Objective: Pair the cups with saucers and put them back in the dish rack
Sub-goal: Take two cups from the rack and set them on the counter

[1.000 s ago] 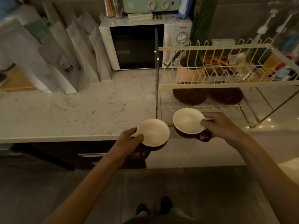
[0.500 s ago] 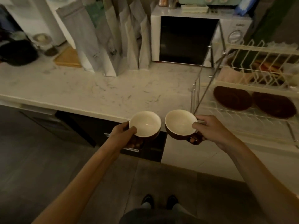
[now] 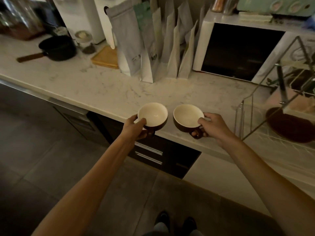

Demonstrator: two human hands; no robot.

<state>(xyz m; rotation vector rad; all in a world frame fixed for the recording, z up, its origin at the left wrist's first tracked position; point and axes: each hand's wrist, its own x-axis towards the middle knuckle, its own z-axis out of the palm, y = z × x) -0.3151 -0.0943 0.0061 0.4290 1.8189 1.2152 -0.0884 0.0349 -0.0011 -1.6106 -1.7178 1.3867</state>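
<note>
Two brown cups, both empty inside, held side by side just over the counter (image 3: 119, 92) edge. Left hand (image 3: 136, 127) wrapped around left cup (image 3: 152, 114), right hand (image 3: 214, 127) gripping right cup (image 3: 187, 117). Brown saucer (image 3: 289, 126) sitting in the dish rack (image 3: 245, 116) off right.

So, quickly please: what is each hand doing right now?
Left hand: closed on the left cup, thumb over its rim.
Right hand: closed on the right cup, gripping at its handle side.

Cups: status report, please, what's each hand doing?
Left hand holds a cup. Right hand holds the other cup. Both empty, at counter edge. Saucer in rack. Nothing blocking.
</note>
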